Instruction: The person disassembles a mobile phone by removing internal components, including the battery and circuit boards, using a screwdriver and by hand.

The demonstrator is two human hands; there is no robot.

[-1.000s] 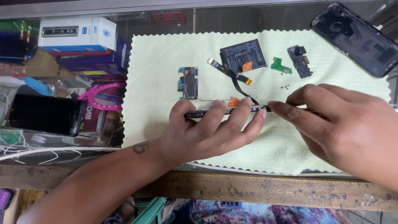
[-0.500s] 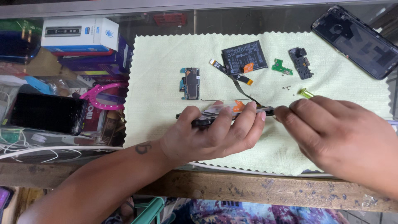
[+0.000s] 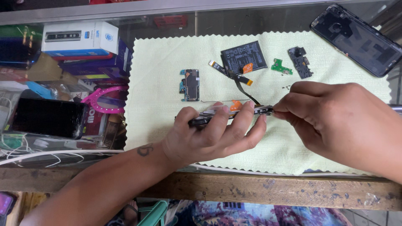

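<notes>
We count two hands, left hand (image 3: 209,138) and right hand (image 3: 339,121), on one opened phone (image 3: 234,114). Beyond the fingers lie one battery (image 3: 243,57), three small boards, one back cover (image 3: 356,39). Left of the left hand: one dark phone (image 3: 48,118).

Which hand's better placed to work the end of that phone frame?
Probably right. The right hand pinches at the phone frame end, fingertips there; the left hand wraps the frame from below, steadying it over the cloth.

Pale yellow-green cloth (image 3: 167,58), black battery (image 3: 243,56) with orange tab, green circuit board (image 3: 279,67), pink ring (image 3: 100,98), black rear cover (image 3: 356,39) far right
</notes>
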